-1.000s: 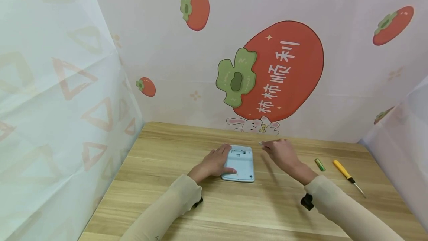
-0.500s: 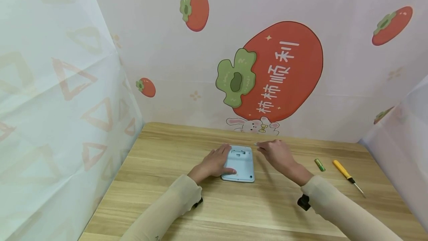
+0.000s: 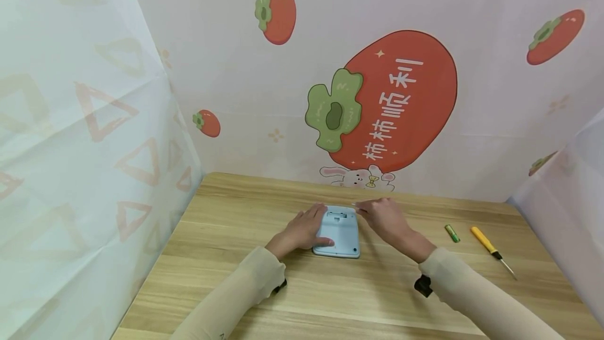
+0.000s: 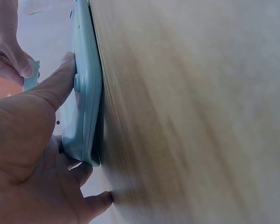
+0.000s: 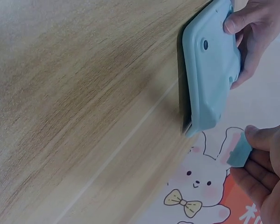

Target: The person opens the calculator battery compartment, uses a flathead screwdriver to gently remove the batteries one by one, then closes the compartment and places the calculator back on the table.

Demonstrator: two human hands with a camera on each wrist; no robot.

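A light-blue calculator (image 3: pixel 346 235) lies face down on the table, its open battery compartment (image 3: pixel 337 215) at the far end. My left hand (image 3: pixel 302 229) holds it along its left side. In the right wrist view the left thumb (image 5: pixel 237 21) presses on its back, with the other fingers at the edge. My right hand (image 3: pixel 384 216), just beyond the calculator's far right corner, pinches a small light-blue battery cover (image 5: pixel 241 151) between thumb and fingers. That cover is off the calculator, raised above the table.
Right of my right hand lies a green battery (image 3: pixel 452 233). Farther right is a screwdriver (image 3: pixel 486 242) with a yellow handle, its tip toward me. A white printed backdrop (image 3: pixel 255 77) rises behind the wooden table (image 3: pixel 236 214).
My right hand has moved left with the battery cover, closer to the calculator's far right corner. The left hand and the calculator have stayed in place.
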